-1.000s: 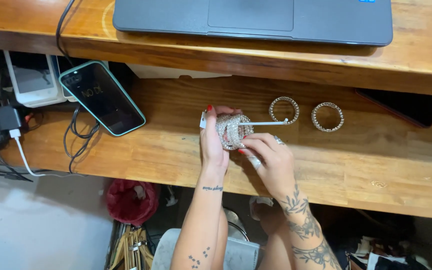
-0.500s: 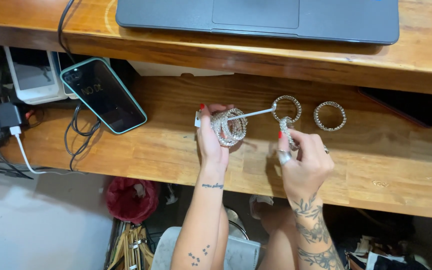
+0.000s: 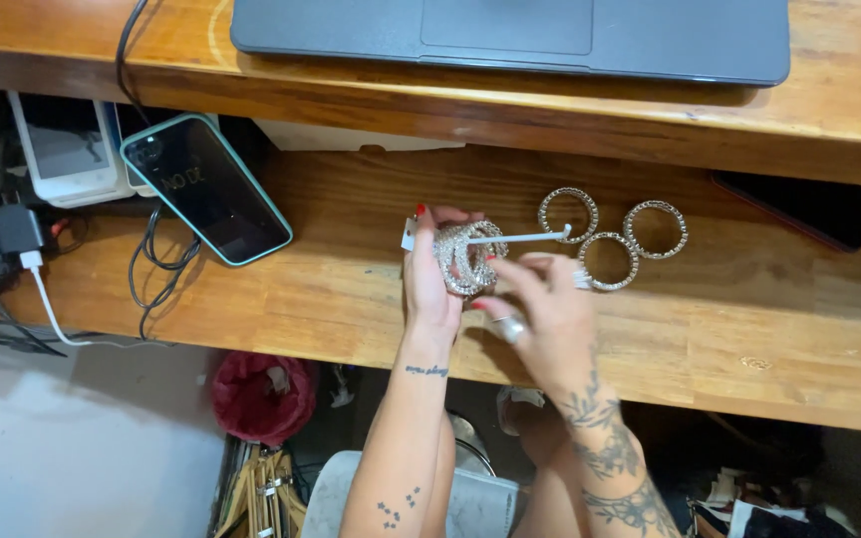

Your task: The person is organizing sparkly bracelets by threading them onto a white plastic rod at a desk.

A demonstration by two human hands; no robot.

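A small bunch of sparkly silver rings is held up by the left hand, just over the lower wooden shelf. The left fingers are curled shut around the bunch, and red nails can be seen at the tips. A thin white stick is threaded through the rings and pokes out to the right, with a small white tag at its left end by the thumb.

The right hand is placed just beside the bunch, on its right. Its fingers are stretched toward the rings and are touching them or very nearly so. It is partly open, and nothing can be seen gripped in it. A ring is worn on one of its fingers.

3 more sparkly rings are laid flat on the shelf, to the right of the hands. 1 loose ring is set at the tip of the stick. A 2nd loose ring is set lower, right by the right fingers. A 3rd loose ring is touching the 2nd one on its right.

A phone in a green case is laid on the left part of the shelf, well apart from the hands. A grey laptop is placed on the upper table
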